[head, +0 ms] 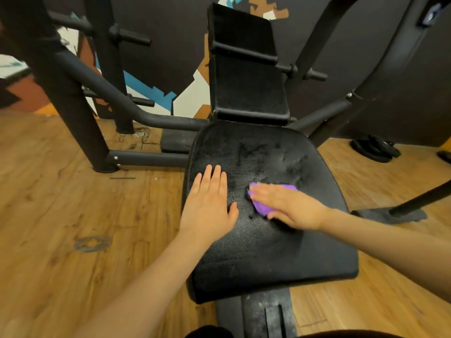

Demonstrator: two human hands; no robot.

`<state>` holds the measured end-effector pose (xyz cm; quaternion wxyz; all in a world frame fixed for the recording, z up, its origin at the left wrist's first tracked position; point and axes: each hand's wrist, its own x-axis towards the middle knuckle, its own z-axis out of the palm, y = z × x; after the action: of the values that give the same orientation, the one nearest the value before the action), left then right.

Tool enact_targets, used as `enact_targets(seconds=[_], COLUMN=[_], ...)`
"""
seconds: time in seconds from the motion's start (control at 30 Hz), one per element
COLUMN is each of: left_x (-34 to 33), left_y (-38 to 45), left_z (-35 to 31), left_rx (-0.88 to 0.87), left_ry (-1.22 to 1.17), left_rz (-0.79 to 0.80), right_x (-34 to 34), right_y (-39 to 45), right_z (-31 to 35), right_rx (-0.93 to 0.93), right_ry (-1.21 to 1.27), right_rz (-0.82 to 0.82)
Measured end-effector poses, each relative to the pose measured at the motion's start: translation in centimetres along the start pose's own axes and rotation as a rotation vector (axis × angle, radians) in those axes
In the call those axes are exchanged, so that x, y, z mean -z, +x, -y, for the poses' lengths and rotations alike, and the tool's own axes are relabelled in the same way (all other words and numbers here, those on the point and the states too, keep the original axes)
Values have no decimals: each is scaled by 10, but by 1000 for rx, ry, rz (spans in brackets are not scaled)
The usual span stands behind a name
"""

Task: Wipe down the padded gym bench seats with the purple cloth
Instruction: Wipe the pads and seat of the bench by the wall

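Observation:
A black padded bench seat [266,252] fills the middle of the view, with smeared streaks on its far half. Behind it stands the black padded backrest [246,76], tilted upward. The purple cloth [262,207] lies on the seat near its centre, mostly covered by my right hand [290,204], which presses flat on it with straight fingers. My left hand [210,207] rests flat on the seat's left side, fingers straight and together, just left of the cloth and apart from it.
Black steel frame tubes [102,86] rise at the left and right of the bench. Weight plates [373,148] lie on the wooden floor [73,203] at the back right. A painted wall stands behind. A metal base plate [267,315] sticks out under the seat's near edge.

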<state>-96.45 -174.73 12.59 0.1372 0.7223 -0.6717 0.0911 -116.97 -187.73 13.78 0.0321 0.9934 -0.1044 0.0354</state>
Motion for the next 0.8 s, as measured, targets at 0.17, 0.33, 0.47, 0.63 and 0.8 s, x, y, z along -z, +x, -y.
enact_targets(seconds=[0.17, 0.33, 0.47, 0.63, 0.8], left_x=[0, -1, -2, 4, 3], left_y=[1, 1, 2, 0, -2], left_z=[1, 3, 2, -2, 2], left_rx=[2, -5, -1, 28, 63], left_ry=[-10, -39, -42, -63, -49], left_rz=[7, 0, 25, -52, -12], right_x=[28, 47, 36, 15, -4], right_y=[61, 107, 110, 79, 26], right_z=[-58, -89, -79, -40, 18], right_rx=[-299, -555, -583, -376, -234], right_ry=[97, 153, 118, 88, 116], right_rz=[-128, -241, -335, -308, -195])
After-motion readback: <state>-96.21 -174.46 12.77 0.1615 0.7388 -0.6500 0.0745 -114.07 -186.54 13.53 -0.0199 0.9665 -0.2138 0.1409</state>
